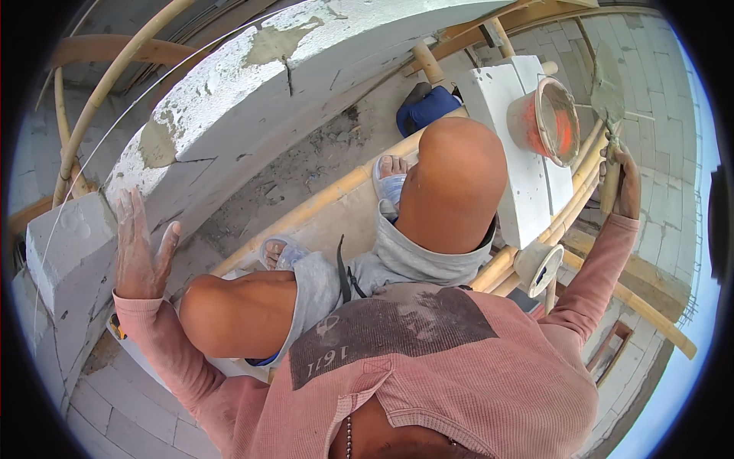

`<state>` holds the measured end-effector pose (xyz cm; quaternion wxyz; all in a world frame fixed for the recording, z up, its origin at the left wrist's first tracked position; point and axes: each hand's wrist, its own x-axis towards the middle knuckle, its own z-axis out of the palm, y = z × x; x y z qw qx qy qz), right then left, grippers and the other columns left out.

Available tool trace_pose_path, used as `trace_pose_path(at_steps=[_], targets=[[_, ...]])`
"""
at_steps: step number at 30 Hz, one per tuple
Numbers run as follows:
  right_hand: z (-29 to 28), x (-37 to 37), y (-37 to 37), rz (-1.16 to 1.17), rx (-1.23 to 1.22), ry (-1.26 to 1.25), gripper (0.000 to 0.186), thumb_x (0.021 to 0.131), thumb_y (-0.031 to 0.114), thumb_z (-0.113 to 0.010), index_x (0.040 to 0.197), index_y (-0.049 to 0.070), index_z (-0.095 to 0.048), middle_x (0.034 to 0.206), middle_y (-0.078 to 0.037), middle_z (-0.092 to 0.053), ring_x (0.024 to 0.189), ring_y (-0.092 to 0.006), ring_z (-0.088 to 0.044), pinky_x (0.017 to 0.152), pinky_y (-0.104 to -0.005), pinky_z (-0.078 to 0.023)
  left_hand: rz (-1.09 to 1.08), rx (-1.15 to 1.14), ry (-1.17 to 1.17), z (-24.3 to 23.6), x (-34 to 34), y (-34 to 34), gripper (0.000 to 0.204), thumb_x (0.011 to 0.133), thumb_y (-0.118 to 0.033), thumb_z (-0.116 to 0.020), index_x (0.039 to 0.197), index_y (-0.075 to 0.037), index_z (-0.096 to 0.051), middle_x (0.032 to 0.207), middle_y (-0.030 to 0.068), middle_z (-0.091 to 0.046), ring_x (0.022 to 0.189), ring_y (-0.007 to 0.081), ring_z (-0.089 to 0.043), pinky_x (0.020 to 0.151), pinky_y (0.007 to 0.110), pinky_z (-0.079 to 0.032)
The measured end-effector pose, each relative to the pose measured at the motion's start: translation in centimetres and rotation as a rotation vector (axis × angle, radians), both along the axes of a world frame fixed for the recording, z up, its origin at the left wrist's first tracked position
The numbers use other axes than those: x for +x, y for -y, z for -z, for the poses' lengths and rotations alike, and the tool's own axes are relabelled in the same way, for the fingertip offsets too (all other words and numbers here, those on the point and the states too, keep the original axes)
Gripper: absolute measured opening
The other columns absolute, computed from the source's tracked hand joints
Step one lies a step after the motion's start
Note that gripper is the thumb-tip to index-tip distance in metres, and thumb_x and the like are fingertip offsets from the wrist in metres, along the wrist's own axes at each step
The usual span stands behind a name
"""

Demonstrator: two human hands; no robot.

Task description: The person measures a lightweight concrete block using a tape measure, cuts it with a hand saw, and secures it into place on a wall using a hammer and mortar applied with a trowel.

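Observation:
My left hand [140, 249], dusted pale, has its fingers stretched and thumb apart. It holds nothing and lies over the end of a white block wall [252, 115]; whether it touches the block is unclear. Grey mortar patches [284, 40] sit on the wall's top face. Out at the right, my right hand [627, 180] is closed around the wooden handle of a trowel [608, 88], whose mortar-smeared blade points up and away. Beside the trowel stands a red bucket [524, 122] with a grey-crusted rim, resting by two white blocks [501, 164].
A thin string [141, 98] runs along the wall. Bamboo poles [325, 197] cross beneath my legs, and more poles [577, 197] pass under the blocks. A white pail [533, 264] is near them. Rubble [294, 164] covers the ground below. A blue cloth item [432, 109] lies beyond my knee.

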<state>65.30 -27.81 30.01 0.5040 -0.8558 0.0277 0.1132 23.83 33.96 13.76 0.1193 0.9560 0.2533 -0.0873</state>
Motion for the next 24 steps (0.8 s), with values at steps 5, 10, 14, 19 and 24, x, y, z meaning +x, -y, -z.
trace_pose_path(at_steps=[5,10,14,19,24], targets=[[4.2,-0.1,4.2,-0.019,-0.976,0.158,0.053,0.091,0.032,-0.064,0.134,0.002,-0.064,0.096,-0.011,-0.073,0.082,-0.0207,-0.068,0.080,-0.0330,-0.054,0.493,-0.704,0.089,-13.0,-0.2,5.8,0.054,0.104,-0.029,-0.056,0.148,0.002,-0.049,0.139,0.0172,-0.062,0.127,0.0276,-0.060,0.110,0.037,-0.043],[6.5,5.8,4.1,-0.219,-1.482,-0.004,0.047,0.092,0.035,-0.066,0.132,0.011,-0.066,0.119,-0.018,-0.072,0.110,-0.0373,-0.068,0.099,-0.0428,-0.051,0.392,-0.565,0.292,-11.5,0.9,8.8,0.048,0.104,-0.027,-0.054,0.143,0.001,-0.051,0.132,0.0154,-0.063,0.123,0.0264,-0.062,0.109,0.037,-0.043],[10.3,5.7,0.9,-0.285,-1.759,0.174,0.052,0.094,0.046,-0.066,0.137,0.016,-0.063,0.131,-0.013,-0.065,0.123,-0.0351,-0.061,0.103,-0.0456,-0.049,0.270,-0.458,0.508,-9.7,2.5,9.7,0.044,0.104,-0.026,-0.052,0.140,0.000,-0.053,0.127,0.0139,-0.064,0.120,0.0254,-0.063,0.108,0.038,-0.044],[13.4,0.6,-7.2,-0.487,-1.122,0.957,0.036,0.099,0.038,-0.061,0.125,0.014,-0.068,0.128,-0.013,-0.064,0.117,-0.0333,-0.062,0.099,-0.0439,-0.050,0.176,-0.436,0.723,-9.8,3.5,10.9,0.039,0.105,-0.024,-0.050,0.135,-0.001,-0.055,0.120,0.0121,-0.066,0.115,0.0242,-0.064,0.107,0.038,-0.044],[20.9,-5.5,-11.7,-0.548,-0.778,0.538,0.040,0.102,0.045,-0.056,0.110,0.009,-0.072,0.101,-0.017,-0.071,0.096,-0.0358,-0.067,0.088,-0.0457,-0.053,0.153,-0.505,0.942,-8.3,4.3,11.1,0.034,0.105,-0.022,-0.048,0.131,-0.002,-0.057,0.113,0.0103,-0.067,0.111,0.0229,-0.066,0.106,0.039,-0.044]])
